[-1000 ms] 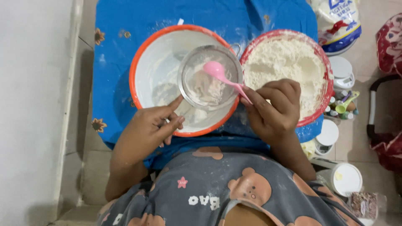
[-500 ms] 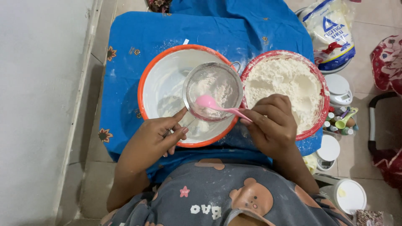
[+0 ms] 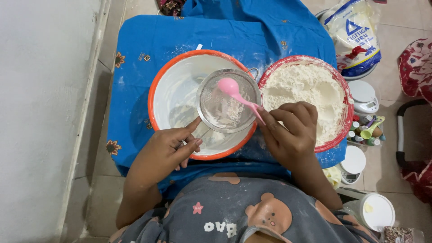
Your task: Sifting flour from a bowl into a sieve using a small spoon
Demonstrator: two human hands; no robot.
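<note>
Head view — blue cloth (image 3: 148, 54) over a low table (tiled floor (image 3: 99, 211)); left hand (image 3: 168, 150) fingers grasp sieve (image 3: 227, 101), right (image 3: 290, 135) pink spoon (image 3: 236, 92).

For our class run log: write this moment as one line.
left hand: holds sieve | right hand: pink spoon in sieve | below: orange-rimmed bowl

We're getting one view only, head-worn, pointing almost straight down from above the person's lap. It's sitting close: the blue cloth (image 3: 148, 40) is filling mid-frame, the pale wall (image 3: 40, 112) is running down the left edge, tiled floor (image 3: 400, 148) is showing at right. No second view overlapping.
</note>
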